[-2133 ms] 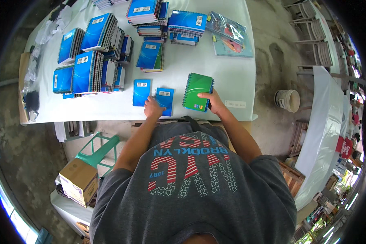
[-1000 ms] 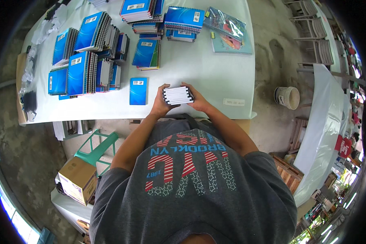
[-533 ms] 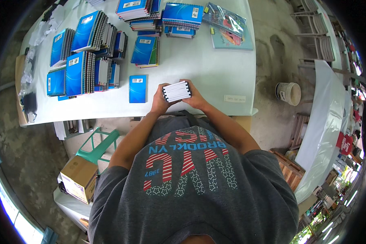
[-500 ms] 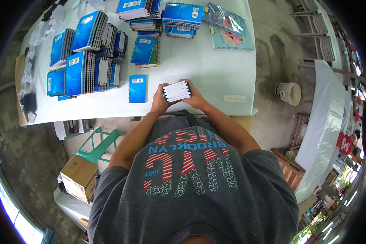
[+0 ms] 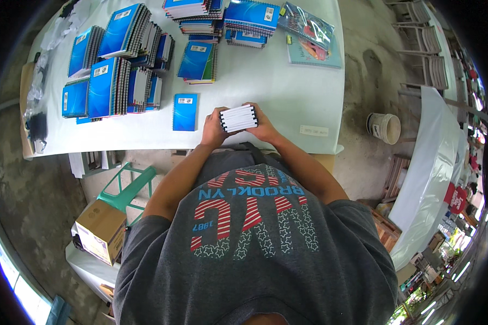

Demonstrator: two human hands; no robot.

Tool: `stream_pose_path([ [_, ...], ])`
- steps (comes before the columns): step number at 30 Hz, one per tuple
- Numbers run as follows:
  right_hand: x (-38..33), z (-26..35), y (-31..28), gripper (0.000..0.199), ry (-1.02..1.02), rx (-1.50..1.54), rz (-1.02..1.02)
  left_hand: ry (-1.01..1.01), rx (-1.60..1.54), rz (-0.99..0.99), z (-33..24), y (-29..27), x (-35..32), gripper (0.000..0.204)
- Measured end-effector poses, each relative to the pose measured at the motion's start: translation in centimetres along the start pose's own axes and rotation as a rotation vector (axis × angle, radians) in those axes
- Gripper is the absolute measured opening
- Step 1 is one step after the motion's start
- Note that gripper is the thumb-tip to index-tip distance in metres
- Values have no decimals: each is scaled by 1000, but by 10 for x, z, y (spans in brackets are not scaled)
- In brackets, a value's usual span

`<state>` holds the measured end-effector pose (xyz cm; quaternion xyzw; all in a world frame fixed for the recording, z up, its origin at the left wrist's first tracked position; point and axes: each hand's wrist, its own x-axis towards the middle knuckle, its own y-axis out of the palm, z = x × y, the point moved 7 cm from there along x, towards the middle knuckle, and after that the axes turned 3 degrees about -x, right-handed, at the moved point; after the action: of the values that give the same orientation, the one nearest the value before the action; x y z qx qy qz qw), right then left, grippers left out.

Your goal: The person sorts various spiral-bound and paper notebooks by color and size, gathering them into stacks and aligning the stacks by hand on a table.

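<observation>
The fingers of the left hand (image 5: 215, 129) and right hand (image 5: 263, 129) grip opposite ends of a small stack of notebooks (image 5: 238, 118), white page edges facing up, near the middle of the near edge of the bench (image 5: 293, 92). Beside the left hand, a blue notebook (image 5: 185, 116) lies flat. Beyond it sits a short pile (image 5: 194, 62); taller piles (image 5: 104, 86) stand toward the left edge. Picture-covered notebooks (image 5: 313, 51) overlap by the right edge, and a pale strip (image 5: 314, 131) lies by the near right corner.

Lettering (image 5: 253, 212) on grey shirt (image 5: 255, 287); label (image 5: 185, 101) on blue notebook (image 5: 184, 117)
</observation>
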<state>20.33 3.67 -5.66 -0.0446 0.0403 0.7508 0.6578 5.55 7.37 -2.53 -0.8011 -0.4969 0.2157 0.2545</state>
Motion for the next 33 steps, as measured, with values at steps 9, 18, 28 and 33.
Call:
stream_pose_path([
  [9, -1, 0, 2, 77, 26, 11, 9, 28, -286, -31, 5, 11, 0, 80],
  [18, 0, 2, 6, 83, 32, 26, 35, -26, -317, 9, 7, 12, 0, 67],
  [28, 1, -2, 4, 76, -9, -4, 16, 14, -329, -10, 1, 9, 0, 61],
  [33, 0, -4, 4, 74, -10, -1, 16, 17, -325, 1, 1, 9, -1, 62],
])
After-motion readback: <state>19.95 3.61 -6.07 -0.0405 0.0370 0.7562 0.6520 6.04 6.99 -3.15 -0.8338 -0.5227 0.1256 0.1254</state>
